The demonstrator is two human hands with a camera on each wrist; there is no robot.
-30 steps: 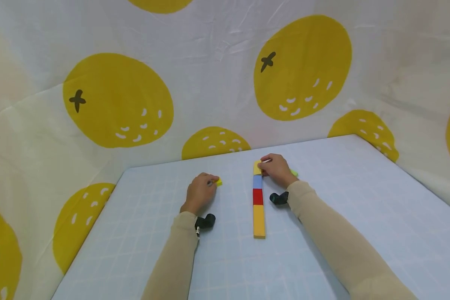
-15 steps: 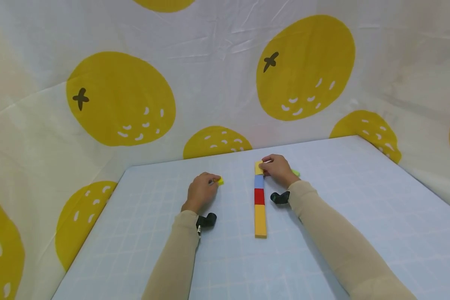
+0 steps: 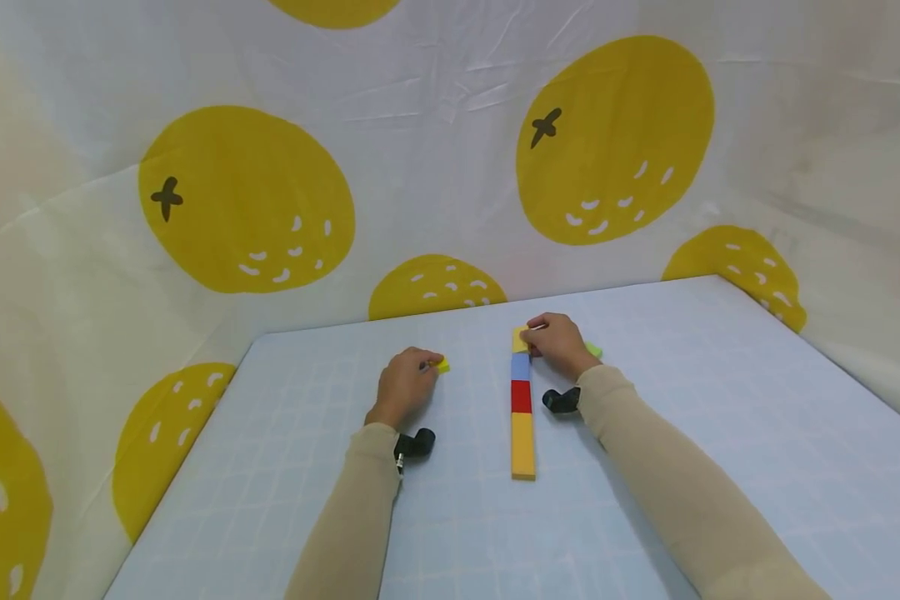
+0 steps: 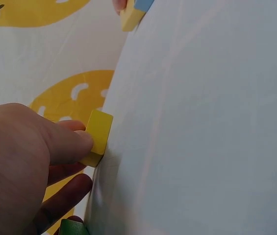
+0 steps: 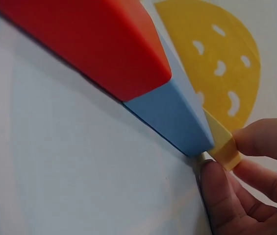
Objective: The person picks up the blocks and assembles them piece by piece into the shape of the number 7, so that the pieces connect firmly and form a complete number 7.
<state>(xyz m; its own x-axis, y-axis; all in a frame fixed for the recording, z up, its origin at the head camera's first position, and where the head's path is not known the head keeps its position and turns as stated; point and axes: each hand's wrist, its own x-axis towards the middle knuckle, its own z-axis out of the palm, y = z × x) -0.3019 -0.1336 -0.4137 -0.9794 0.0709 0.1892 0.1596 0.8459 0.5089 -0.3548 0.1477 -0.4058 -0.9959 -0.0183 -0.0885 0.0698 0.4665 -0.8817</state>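
Observation:
A row of blocks runs away from me: a long orange-yellow block [image 3: 522, 446], a red block [image 3: 521, 397], a blue block [image 3: 521, 367] and a pale yellow block [image 3: 519, 341] at the far end. My right hand [image 3: 559, 342] pinches that pale yellow block between thumb and fingers, up against the blue one. To the left of the row, my left hand [image 3: 405, 387] pinches a bright yellow block [image 4: 100, 134] by its sides, low over the table. A green block [image 4: 73, 227] shows beneath the left fingers; whether they grip it I cannot tell.
A light green block [image 3: 594, 349] lies just beyond my right hand, partly hidden by it. The pale blue table [image 3: 450, 517] meets a white curtain [image 3: 435, 167] with yellow fruit shapes along its back edge.
The head view has shifted slightly. Both hands keep their hold on their yellow blocks, and the row stands as before.

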